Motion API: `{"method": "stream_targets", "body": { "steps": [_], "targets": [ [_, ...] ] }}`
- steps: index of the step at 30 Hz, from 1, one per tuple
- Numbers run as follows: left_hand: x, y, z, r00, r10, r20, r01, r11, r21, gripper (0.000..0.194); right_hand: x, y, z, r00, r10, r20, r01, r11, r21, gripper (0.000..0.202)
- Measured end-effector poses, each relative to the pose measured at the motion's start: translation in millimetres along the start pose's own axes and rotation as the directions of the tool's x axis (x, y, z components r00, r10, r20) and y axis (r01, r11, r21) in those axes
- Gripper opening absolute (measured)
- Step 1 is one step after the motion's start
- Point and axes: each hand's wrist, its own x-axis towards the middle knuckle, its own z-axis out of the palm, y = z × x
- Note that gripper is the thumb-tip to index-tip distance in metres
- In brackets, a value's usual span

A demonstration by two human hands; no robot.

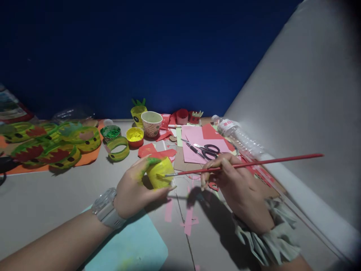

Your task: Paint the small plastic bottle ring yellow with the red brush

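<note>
My left hand [138, 188], with green and yellow paint on its fingers, is closed around a small yellow-painted cup [161, 169] that lies tilted in the grip. My right hand [234, 184] pinches a long red-handled paintbrush [259, 163]; its bristles touch the yellow side of the cup. Beyond the left hand stand a pot of yellow paint [135, 136], a pot of green paint [111, 131] and a green-yellow ring [118, 149]. Black-handled scissors [210, 150] lie on pink paper [191, 135] just past my right hand.
Several painted rings with faces [63, 154] sit on orange paper [91, 158] at left. A patterned paper cup [151, 126] and a yellow pineapple-like cup [138, 114] stand at the back. A plastic bottle [239, 135] lies at right by the wall. A light-blue mat [135, 244] is in front.
</note>
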Motion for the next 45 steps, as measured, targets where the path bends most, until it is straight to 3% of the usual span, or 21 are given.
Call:
{"method": "stream_targets", "body": {
  "steps": [5, 15, 20, 24, 28, 33, 41, 45],
  "targets": [
    [0.5, -1.9, 2.3, 0.99, 0.121, -0.076, -0.11, 0.985, 0.133, 0.051, -2.3, 0.1, 1.0, 0.993, -0.083, -0.082, 0.074, 0.992, -0.105, 0.017],
    [-2.0, -3.9, 5.2, 0.995, 0.07, -0.07, -0.065, 0.995, 0.078, 0.05, -3.6, -0.2, -1.3, 0.969, -0.196, -0.149, 0.16, 0.961, -0.224, 0.015],
    [-1.2, -2.5, 4.8, 0.994, 0.081, -0.079, -0.073, 0.993, 0.094, 0.048, -0.9, -6.5, -4.7, 0.954, -0.233, -0.191, 0.213, 0.97, -0.119, 0.016],
    [-0.1, -2.0, 3.8, 0.988, 0.143, -0.056, -0.135, 0.982, 0.136, 0.049, -4.6, -5.9, -0.3, 0.967, -0.235, -0.095, 0.231, 0.971, -0.056, 0.017],
    [0.5, -1.6, 3.5, 0.972, 0.225, -0.063, -0.206, 0.953, 0.22, 0.045, -9.3, 3.1, 4.5, 0.97, -0.243, 0.014, 0.243, 0.96, -0.137, 0.015],
    [0.8, -2.4, 3.0, 0.97, 0.232, -0.078, -0.203, 0.941, 0.27, 0.045, -7.7, 7.6, -2.3, 0.946, -0.316, -0.069, 0.29, 0.923, -0.253, 0.015],
    [-1.8, -7.0, 4.4, 0.978, 0.186, -0.098, -0.161, 0.962, 0.218, 0.047, -1.2, 6.2, -11.6, 0.922, -0.365, -0.127, 0.304, 0.888, -0.345, 0.013],
    [-1.0, -4.4, 4.0, 0.96, 0.264, -0.097, -0.229, 0.933, 0.278, 0.044, -4.6, 1.7, -5.8, 0.916, -0.369, -0.158, 0.332, 0.918, -0.218, 0.017]
  ]
}}
